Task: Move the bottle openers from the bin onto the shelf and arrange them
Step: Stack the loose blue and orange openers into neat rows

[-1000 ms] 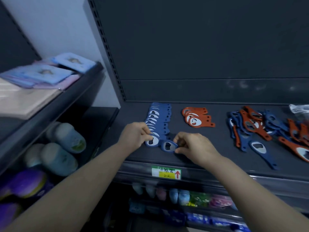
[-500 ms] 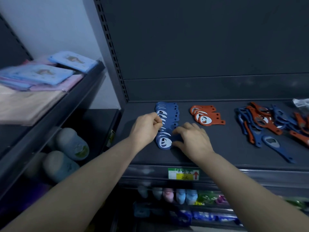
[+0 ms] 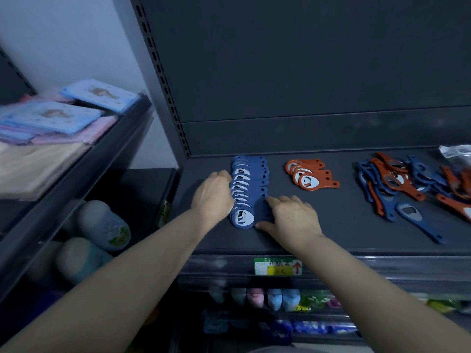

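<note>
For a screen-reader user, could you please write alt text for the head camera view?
A person's left hand and right hand touch either side of an overlapping row of blue bottle openers on a dark shelf. To its right lie a shorter row of orange openers and an unsorted pile of blue and orange openers.

We are losing the left hand's (image 3: 212, 192) fingertips behind its own knuckles, so we are not telling whether it grips the row of blue openers (image 3: 248, 189). The right hand (image 3: 293, 220) is covering the nearest handles. The right edge is cutting off the loose pile (image 3: 407, 182) and a plastic bag (image 3: 456, 154). The price label (image 3: 277, 266) is showing print too small to read, and the packets (image 3: 51, 118) at the left are blurring.
</note>
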Action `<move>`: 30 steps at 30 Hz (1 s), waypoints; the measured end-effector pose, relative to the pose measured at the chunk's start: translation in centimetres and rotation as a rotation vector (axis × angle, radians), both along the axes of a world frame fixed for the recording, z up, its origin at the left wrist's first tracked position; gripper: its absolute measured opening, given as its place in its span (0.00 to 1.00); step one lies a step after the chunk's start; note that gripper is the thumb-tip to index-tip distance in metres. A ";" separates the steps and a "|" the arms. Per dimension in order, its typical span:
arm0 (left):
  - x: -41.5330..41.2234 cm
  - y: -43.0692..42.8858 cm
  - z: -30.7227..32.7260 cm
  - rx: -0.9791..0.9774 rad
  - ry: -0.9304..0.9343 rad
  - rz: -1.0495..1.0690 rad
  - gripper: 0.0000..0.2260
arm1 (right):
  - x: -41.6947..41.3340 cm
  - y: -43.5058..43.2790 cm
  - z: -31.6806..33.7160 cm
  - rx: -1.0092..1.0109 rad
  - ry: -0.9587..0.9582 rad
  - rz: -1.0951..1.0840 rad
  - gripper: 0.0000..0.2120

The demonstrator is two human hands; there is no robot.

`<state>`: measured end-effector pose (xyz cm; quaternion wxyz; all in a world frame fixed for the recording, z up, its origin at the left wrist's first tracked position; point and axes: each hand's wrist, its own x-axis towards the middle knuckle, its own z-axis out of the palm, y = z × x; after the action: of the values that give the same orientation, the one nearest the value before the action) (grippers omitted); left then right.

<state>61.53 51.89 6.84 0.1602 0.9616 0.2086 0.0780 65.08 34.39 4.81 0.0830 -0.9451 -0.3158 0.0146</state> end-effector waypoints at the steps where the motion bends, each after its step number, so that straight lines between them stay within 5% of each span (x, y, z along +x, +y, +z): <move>1: 0.4 -0.5 0.1 -0.009 -0.034 -0.013 0.14 | 0.2 -0.3 0.2 0.007 0.002 -0.008 0.31; 19: 12.6 -19.7 0.2 -0.096 -0.009 -0.481 0.05 | 10.3 -21.3 2.5 0.048 -0.132 -0.438 0.09; 24: 14.0 -23.8 -0.5 -0.009 -0.015 -0.578 0.09 | 11.1 -24.4 2.2 -0.112 0.063 -0.412 0.21; 30: 14.5 -26.4 -0.6 0.017 0.101 -0.529 0.11 | 12.9 -26.8 1.7 0.025 0.255 -0.381 0.21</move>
<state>76.03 25.48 6.27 0.1562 0.9867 -0.0431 -0.0129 78.00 7.61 6.56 0.1354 -0.9770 -0.1189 0.1141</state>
